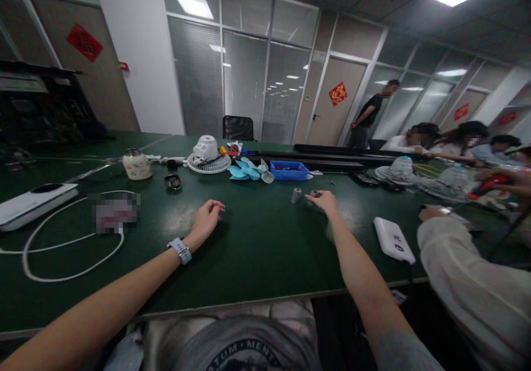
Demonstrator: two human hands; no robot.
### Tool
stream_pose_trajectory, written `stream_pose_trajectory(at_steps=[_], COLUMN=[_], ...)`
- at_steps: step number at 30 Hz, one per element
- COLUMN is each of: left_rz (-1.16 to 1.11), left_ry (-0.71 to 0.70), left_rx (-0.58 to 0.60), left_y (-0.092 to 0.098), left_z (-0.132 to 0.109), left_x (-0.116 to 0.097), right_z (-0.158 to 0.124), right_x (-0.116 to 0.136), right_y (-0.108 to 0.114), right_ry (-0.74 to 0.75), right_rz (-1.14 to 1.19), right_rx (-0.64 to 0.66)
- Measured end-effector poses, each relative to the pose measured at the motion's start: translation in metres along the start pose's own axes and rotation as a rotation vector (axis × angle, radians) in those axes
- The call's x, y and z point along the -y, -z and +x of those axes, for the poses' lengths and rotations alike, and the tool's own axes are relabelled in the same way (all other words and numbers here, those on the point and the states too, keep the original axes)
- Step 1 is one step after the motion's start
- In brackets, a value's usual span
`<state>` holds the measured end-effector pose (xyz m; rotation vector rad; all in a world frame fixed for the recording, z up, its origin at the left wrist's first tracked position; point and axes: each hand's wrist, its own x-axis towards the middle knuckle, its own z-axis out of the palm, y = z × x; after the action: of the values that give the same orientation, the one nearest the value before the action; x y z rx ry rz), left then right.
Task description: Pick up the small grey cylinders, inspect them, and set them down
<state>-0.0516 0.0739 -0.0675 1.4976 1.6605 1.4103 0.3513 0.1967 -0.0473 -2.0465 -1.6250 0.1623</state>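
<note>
My right hand (326, 201) pinches a small round metal part (316, 193) between thumb and fingers, just above the green table. A short grey metal cylinder (296, 195) stands upright on the table, a little left of those fingertips. Over the table at centre left, my left hand (207, 216) is loosely bent with its fingers slightly apart, and nothing shows in it. A wristwatch (181, 250) is on that wrist. What the small part in the right hand is cannot be made out.
Behind are a white fan housing (206, 150), blue fan blades (245, 170) and a blue basket (289, 171). A patterned jar (137, 165) and a cabled device (116, 213) are left. A white power bank (394, 239) and a co-worker's sleeve (468, 271) are right.
</note>
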Motion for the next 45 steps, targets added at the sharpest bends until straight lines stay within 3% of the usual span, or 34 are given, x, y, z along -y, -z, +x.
stream_pose_trajectory(at_steps=[7, 12, 15, 18, 20, 22, 24, 27, 31, 38, 42, 45], left_rz=[0.000, 0.025, 0.031, 0.049, 0.056, 0.064, 0.087, 0.120, 0.082, -0.098, -0.181, -0.155], left_ry=[0.005, 0.002, -0.008, -0.035, -0.079, -0.161, -0.257, -0.385, -0.465, -0.337, -0.278, -0.221], left_rx=[0.016, 0.018, 0.020, 0.032, 0.046, 0.066, 0.089, 0.112, 0.148, 0.194, 0.119, 0.139], left_y=[0.000, 0.001, 0.001, 0.001, 0.002, 0.003, 0.004, 0.004, 0.000, -0.007, 0.005, 0.017], left_z=[0.001, 0.000, -0.001, -0.005, -0.009, -0.014, -0.019, -0.026, -0.028, -0.019, -0.013, -0.007], left_x=[0.003, 0.002, 0.001, -0.003, -0.009, -0.016, -0.024, -0.035, -0.036, -0.033, -0.044, -0.039], right_z=[0.011, 0.006, -0.004, -0.028, -0.054, -0.084, -0.113, -0.142, -0.155, -0.158, -0.159, -0.159], right_x=[-0.007, -0.003, 0.014, 0.053, 0.085, 0.116, 0.140, 0.161, 0.166, 0.165, 0.164, 0.159], right_y=[-0.007, 0.002, 0.016, 0.022, 0.016, 0.001, -0.017, -0.041, -0.056, -0.061, -0.058, -0.054], right_ry=[0.002, -0.009, 0.027, 0.212, 0.381, 0.518, 0.600, 0.639, 0.662, 0.692, 0.665, 0.642], right_rz=[0.236, 0.235, 0.188, 0.233, 0.372, 0.517, 0.614, 0.670, 0.676, 0.612, 0.572, 0.572], right_rx=[0.074, 0.026, -0.124, -0.221, -0.113, 0.107, 0.310, 0.450, 0.501, 0.448, 0.434, 0.413])
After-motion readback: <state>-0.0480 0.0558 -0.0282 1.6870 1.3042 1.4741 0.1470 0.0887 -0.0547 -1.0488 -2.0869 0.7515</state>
